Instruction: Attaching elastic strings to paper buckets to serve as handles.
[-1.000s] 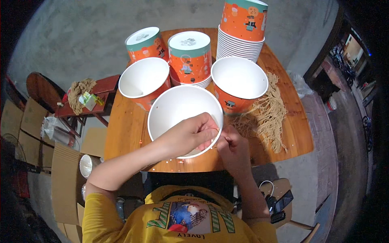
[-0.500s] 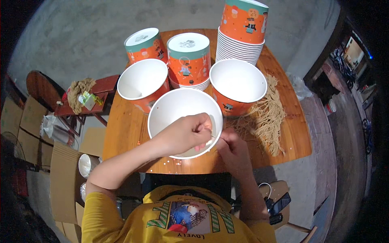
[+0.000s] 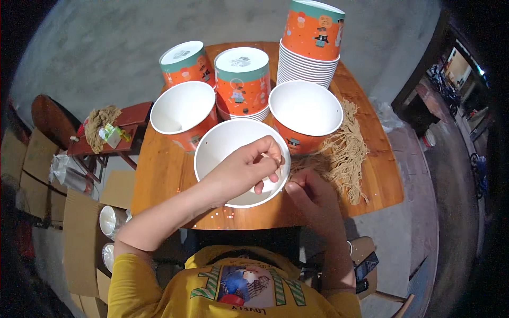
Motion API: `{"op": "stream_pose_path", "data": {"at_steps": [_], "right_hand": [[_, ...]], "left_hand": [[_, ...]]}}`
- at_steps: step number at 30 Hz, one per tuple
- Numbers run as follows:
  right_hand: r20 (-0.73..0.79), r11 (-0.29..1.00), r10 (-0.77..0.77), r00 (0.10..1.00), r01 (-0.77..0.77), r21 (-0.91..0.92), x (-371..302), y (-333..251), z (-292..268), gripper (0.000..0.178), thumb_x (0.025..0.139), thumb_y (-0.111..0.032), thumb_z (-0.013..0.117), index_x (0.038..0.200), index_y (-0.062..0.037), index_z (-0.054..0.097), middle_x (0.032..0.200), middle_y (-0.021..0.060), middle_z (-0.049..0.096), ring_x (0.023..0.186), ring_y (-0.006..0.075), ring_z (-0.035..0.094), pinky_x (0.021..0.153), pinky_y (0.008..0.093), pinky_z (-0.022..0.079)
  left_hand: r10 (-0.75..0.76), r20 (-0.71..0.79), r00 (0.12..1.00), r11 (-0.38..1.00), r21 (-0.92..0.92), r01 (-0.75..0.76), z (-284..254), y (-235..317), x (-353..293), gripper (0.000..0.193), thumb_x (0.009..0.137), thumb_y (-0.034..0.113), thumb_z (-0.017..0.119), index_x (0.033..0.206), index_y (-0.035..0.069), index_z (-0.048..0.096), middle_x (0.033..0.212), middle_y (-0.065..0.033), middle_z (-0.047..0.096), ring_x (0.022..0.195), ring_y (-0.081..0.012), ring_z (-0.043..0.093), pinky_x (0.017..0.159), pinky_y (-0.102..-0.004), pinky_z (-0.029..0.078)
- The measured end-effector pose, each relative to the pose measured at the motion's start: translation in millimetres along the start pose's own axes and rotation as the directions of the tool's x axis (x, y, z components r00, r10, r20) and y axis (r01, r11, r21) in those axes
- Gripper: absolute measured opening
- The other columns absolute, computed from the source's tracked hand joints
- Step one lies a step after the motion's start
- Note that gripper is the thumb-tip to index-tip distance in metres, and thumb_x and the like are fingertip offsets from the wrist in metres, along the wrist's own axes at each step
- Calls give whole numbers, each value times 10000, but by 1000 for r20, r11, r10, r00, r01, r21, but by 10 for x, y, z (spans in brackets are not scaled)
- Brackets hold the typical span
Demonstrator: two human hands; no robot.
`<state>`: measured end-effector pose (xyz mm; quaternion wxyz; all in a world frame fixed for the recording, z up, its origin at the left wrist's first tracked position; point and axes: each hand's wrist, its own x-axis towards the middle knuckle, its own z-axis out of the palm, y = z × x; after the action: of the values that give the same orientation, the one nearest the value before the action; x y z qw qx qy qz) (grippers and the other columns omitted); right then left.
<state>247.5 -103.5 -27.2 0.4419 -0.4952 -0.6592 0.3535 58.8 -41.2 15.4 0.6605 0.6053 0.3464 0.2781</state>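
Note:
Nearest me on the wooden table is a white-lined paper bucket (image 3: 217,146), its mouth tilted up toward me. Over its right inner side is my left hand (image 3: 249,168), thumb and fingers pinched around a thin pale cord (image 3: 279,170) that is only partly visible. Just outside the same rim, my right hand (image 3: 314,199) is closed with thumb and forefinger pressed together. What its fingertips hold is too small to make out. To the right lies a loose bundle of tan cords (image 3: 350,164), its left strands running behind the bucket and my right hand.
Two more orange buckets stand mouth-up, one at left (image 3: 183,108) and one at right (image 3: 307,108). Behind them are upside-down buckets (image 3: 241,79) and a tall nested stack (image 3: 305,66). A red bench (image 3: 135,114) holds more cord at left. Cardboard (image 3: 82,238) lies below it.
The hands have drawn slightly apart, my right hand moving a little right and down. My left fingers have opened somewhat around the cord. The whole view has shifted slightly.

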Motion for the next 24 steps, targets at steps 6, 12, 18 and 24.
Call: {"op": "stream_pose_path", "data": {"at_steps": [6, 12, 18, 24], "right_hand": [[-114, 997, 78, 990, -78, 5, 111, 27, 99, 211, 871, -243, 627, 977, -71, 568, 663, 55, 547, 605, 149, 549, 588, 299, 466], [-142, 996, 50, 989, -60, -66, 166, -30, 120, 165, 867, -213, 634, 919, -63, 589, 621, 39, 535, 598, 106, 534, 556, 293, 453], [-225, 972, 37, 974, 17, 232, 201, 85, 228, 115, 881, -155, 606, 929, -51, 590, 720, 41, 577, 678, 97, 548, 619, 281, 463], [-250, 870, 267, 931, -121, 478, 258, -39, 140, 84, 868, -97, 596, 931, -42, 586, 802, 49, 601, 748, 126, 559, 699, 274, 466]], "left_hand": [[33, 61, 998, 999, 18, -35, 20, -50, 91, 40, 910, 116, 480, 928, 81, 490, 913, -6, 565, 767, -48, 538, 598, -199, 439], [5, 10, 1000, 999, -39, -5, 54, -23, 38, 119, 881, 65, 525, 995, 63, 492, 874, 9, 525, 763, -59, 525, 628, -186, 428], [-32, 79, 996, 987, -154, 44, 79, -42, -19, 293, 862, 18, 571, 1135, 25, 465, 953, -17, 570, 809, -66, 542, 680, -205, 442], [-90, 166, 982, 983, -142, 114, 17, -135, -10, 139, 876, 75, 588, 1008, 55, 547, 880, 13, 582, 757, -47, 521, 656, -185, 419]]}}
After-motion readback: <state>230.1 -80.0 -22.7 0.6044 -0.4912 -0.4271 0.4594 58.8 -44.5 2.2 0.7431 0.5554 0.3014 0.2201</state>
